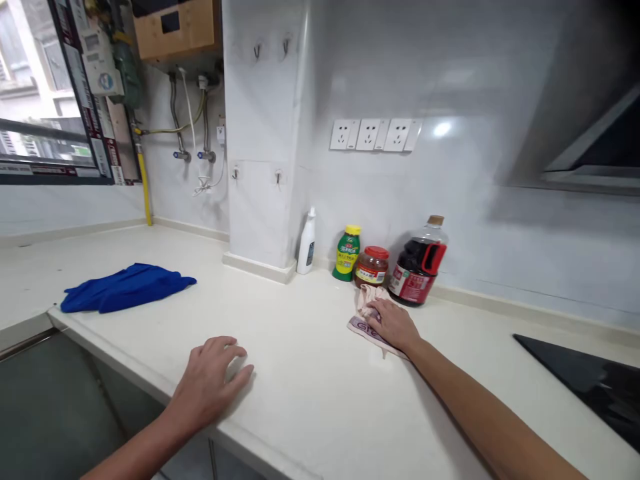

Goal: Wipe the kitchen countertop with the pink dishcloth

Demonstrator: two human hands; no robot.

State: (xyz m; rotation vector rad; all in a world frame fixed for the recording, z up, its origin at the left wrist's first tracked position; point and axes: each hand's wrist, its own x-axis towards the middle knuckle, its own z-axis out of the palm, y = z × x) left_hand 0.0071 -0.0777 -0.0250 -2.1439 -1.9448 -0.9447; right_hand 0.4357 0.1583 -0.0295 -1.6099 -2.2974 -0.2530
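Note:
My right hand (393,325) presses a pale pink cloth (371,295) with dark lettering onto the white countertop (300,373). Just behind the cloth stand a red-lidded jar (371,267), a green bottle with a yellow cap (347,253) and a large bottle of dark liquid with a red handle (417,263). Over the counter's front edge, my left hand (213,377) holds nothing, its fingers curved and apart. A white squeeze bottle (307,243) is upright beside the wall pillar.
A blue cloth (127,288) lies on the counter's left part. At the right is a black glass cooktop (590,387), with a range hood (600,140) above it. A tiled pillar (263,220) juts out at the back. Pipes and a yellow hose (145,187) run along the left wall.

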